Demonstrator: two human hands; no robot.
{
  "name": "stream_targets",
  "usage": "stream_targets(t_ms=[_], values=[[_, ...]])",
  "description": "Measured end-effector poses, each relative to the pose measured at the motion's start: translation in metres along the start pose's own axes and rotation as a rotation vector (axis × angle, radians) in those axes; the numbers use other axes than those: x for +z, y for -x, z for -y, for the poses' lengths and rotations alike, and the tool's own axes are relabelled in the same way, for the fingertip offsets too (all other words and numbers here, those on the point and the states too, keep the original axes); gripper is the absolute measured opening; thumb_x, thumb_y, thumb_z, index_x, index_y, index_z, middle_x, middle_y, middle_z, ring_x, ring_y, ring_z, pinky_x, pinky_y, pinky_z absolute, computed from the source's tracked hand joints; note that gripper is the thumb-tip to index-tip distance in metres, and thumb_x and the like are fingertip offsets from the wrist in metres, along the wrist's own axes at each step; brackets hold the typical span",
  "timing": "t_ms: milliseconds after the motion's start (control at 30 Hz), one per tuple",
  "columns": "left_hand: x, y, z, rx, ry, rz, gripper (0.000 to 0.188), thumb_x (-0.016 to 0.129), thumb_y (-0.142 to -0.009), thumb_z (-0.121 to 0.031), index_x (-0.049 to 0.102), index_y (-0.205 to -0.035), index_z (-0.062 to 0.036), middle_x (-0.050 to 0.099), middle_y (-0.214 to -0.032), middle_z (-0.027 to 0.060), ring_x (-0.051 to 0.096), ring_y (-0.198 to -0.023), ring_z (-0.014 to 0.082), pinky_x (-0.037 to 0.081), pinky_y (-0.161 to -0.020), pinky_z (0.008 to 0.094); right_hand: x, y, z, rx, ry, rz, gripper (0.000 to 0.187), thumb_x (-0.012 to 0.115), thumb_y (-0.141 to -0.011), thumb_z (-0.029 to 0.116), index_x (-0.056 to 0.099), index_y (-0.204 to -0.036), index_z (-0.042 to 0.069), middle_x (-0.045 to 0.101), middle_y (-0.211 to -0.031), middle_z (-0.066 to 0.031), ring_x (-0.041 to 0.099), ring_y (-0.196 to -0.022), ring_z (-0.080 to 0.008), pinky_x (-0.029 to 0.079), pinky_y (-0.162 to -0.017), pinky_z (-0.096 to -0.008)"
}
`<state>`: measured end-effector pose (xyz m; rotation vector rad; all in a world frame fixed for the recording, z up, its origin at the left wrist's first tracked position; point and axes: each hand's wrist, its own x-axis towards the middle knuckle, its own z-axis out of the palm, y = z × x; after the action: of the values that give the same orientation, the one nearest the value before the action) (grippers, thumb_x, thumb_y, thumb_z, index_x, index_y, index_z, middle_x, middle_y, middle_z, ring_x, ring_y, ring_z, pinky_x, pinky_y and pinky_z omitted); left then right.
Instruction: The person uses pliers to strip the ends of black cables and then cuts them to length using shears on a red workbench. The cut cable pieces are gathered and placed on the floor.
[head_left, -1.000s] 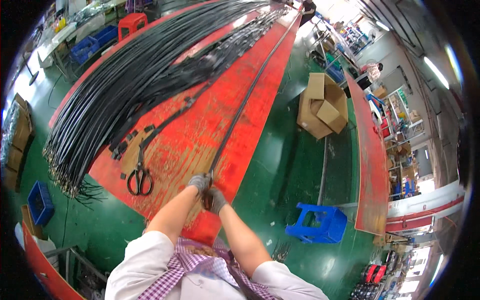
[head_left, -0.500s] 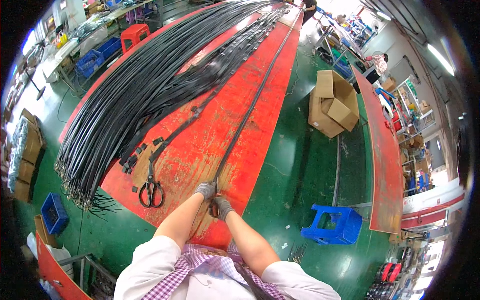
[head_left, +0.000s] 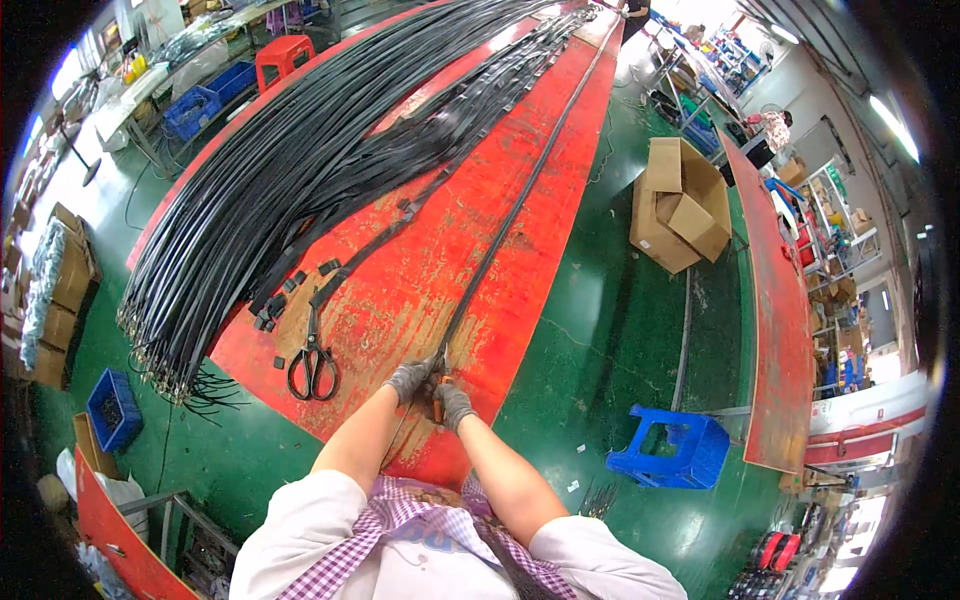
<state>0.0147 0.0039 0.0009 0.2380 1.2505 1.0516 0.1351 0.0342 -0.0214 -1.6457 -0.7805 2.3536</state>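
Note:
My left hand [head_left: 408, 381], in a grey glove, is closed around the near end of a long black cable [head_left: 497, 240] that runs up the red table [head_left: 470, 335]. Just to its right, my gloved right hand [head_left: 456, 403] grips a tool with an orange-brown handle [head_left: 437, 408]; its working end is hidden between my hands, so its kind does not show. Black-handled scissors [head_left: 313, 368] lie on the table to the left, beside several small black pieces [head_left: 268, 316]. Farther left spreads a thick bundle of black cables [head_left: 230, 200], its ends hanging over the table edge.
An open cardboard box [head_left: 650, 225] and a blue stool [head_left: 672, 447] stand on the green floor to the right. Blue crates [head_left: 115, 410] sit at the left. Another red board [head_left: 775, 330] stands at the right. A person [head_left: 634, 18] is at the table's far end.
My right hand has moved up slightly, closer to the cable end by my left hand. The view has shifted a little, and the scissors and cables lie as before.

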Motion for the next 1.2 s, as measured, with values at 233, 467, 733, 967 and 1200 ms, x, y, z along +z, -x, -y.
stream_targets(t_ms=[233,467,733,967,1200], values=[[-0.012,0.001,0.009,-0.105,0.121,-0.054,0.027,0.045,-0.081,-0.034,0.054,-0.092,-0.0107,0.056,-0.074,0.0019,0.052,-0.059,0.0125,0.043,-0.055,0.0249,0.025,0.028,0.020,0.059,0.271,-0.052,0.013,0.045,-0.065,0.015,0.049,-0.076,0.007,0.053,-0.065,-0.0108,0.053,-0.052,-0.0247,0.045,-0.042,-0.0388],[-0.002,0.008,0.000,-0.099,0.247,-0.070,0.029,0.045,-0.081,-0.031,0.051,-0.097,-0.0065,0.057,-0.082,0.0036,0.053,-0.069,0.0151,0.044,-0.062,0.0299,0.005,-0.003,-0.004,0.029,-0.096,-0.113,0.013,0.046,-0.060,0.012,0.048,-0.072,0.007,0.052,-0.058,-0.0120,0.051,-0.044,-0.0265,0.039,-0.032,-0.0387],[-0.012,-0.005,0.017,-0.063,0.239,-0.060,0.028,0.048,-0.080,-0.032,0.053,-0.092,-0.0075,0.057,-0.077,0.0041,0.053,-0.064,0.0149,0.043,-0.058,0.0296,0.006,0.006,0.014,-0.036,0.593,-0.038,0.010,0.046,-0.063,0.015,0.047,-0.070,0.008,0.048,-0.056,-0.0092,0.048,-0.044,-0.0240,0.040,-0.036,-0.0366],[0.012,0.022,-0.012,-0.083,0.129,-0.168,0.031,0.054,-0.075,-0.038,0.056,-0.081,-0.0078,0.055,-0.062,0.0017,0.047,-0.047,0.0116,0.037,-0.044,0.0241,-0.009,-0.024,-0.009,0.129,0.122,-0.125,0.016,0.044,-0.061,0.011,0.046,-0.077,0.010,0.050,-0.060,-0.0121,0.050,-0.043,-0.0244,0.040,-0.033,-0.0373],[-0.036,-0.027,0.040,0.465,-0.801,-0.164,0.035,0.053,-0.072,-0.025,0.046,-0.104,-0.0149,0.057,-0.077,0.0057,0.055,-0.065,0.0226,0.044,-0.056,0.0324,0.000,-0.013,0.003,-0.181,0.383,-0.020,0.014,0.046,-0.070,0.019,0.048,-0.079,0.008,0.050,-0.063,-0.0074,0.050,-0.053,-0.0213,0.044,-0.046,-0.0353]])
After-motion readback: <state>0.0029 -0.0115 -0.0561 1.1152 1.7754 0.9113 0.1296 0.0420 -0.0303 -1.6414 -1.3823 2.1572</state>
